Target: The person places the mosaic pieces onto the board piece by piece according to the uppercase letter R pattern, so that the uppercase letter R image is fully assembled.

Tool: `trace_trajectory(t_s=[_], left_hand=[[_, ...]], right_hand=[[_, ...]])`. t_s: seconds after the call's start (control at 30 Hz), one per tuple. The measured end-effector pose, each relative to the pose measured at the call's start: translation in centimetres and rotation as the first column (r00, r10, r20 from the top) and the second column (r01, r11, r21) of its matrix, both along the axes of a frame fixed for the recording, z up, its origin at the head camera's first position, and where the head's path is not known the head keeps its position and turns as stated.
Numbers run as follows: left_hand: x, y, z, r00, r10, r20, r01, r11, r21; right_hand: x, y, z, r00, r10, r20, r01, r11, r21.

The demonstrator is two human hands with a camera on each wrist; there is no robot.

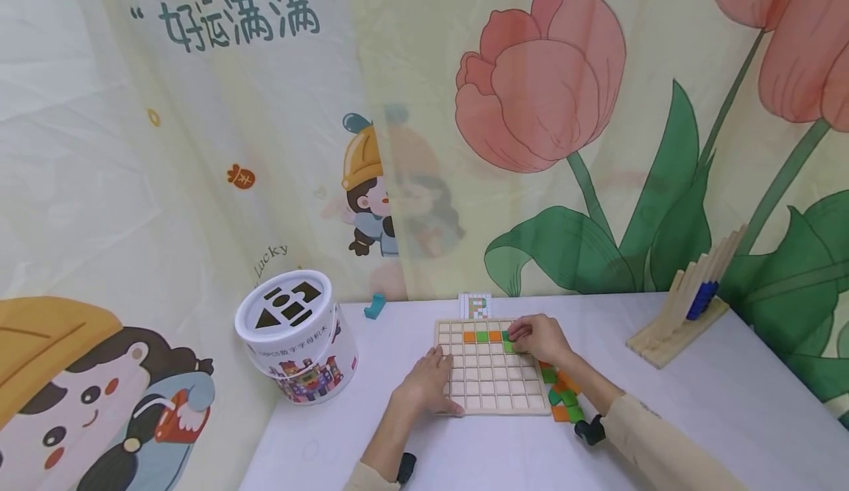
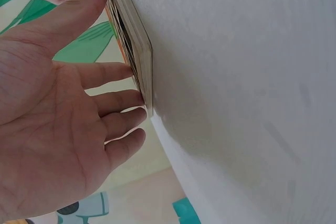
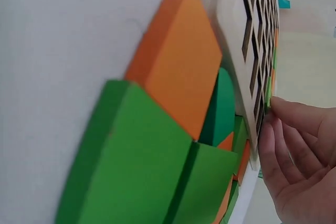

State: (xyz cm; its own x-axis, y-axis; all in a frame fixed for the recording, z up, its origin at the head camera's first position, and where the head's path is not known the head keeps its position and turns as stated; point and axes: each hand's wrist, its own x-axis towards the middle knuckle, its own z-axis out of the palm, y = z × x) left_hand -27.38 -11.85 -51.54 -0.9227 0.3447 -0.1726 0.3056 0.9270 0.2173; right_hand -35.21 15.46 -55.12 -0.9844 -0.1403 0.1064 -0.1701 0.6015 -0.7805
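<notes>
A wooden grid board (image 1: 497, 377) lies on the table, with orange and green square tiles (image 1: 482, 337) along its far row. My left hand (image 1: 427, 382) rests on its left side, fairly straight fingers (image 2: 118, 100) touching the edge and the thumb toward the near corner. At the far right corner, my right hand (image 1: 542, 338) pinches a green tile (image 1: 508, 346) between thumb and fingertips, low against the grid; in the right wrist view the fingers (image 3: 294, 116) partly hide it. Loose orange and green blocks (image 3: 178, 51) lie along the board's right side.
A small card (image 1: 475, 305) with a coloured grid pattern lies behind the board. To the left stands a white lidded bucket (image 1: 298, 343), with a teal block (image 1: 374, 307) near it. A wooden rack (image 1: 690, 314) with sticks and blue pieces stands at the right.
</notes>
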Motion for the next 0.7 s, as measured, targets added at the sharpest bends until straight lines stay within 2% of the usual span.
trace_trajectory(t_s=[0.1,0.3,0.47,0.7], left_hand=[[0.0,0.0,0.0,1.000,0.001,0.007,-0.001,1.000,0.010],[0.0,0.1,0.2,1.000,0.003,-0.005,-0.003,1.000,0.013],[0.0,0.1,0.1,1.000,-0.004,-0.008,0.005,1.000,0.006],[-0.1,0.0,-0.1,1.000,0.000,-0.005,0.000,1.000,0.009]], right_hand=[[0.4,0.1,0.3,1.000,-0.019,0.020,0.019,1.000,-0.005],[1.5,0.1,1.9,0.999,-0.041,-0.003,0.041,0.999,0.001],[2.6,0.7,2.7,0.999,-0.021,-0.025,0.021,1.000,0.007],[4.3,1.6,3.0,0.999,0.035,-0.027,-0.035,0.999,-0.013]])
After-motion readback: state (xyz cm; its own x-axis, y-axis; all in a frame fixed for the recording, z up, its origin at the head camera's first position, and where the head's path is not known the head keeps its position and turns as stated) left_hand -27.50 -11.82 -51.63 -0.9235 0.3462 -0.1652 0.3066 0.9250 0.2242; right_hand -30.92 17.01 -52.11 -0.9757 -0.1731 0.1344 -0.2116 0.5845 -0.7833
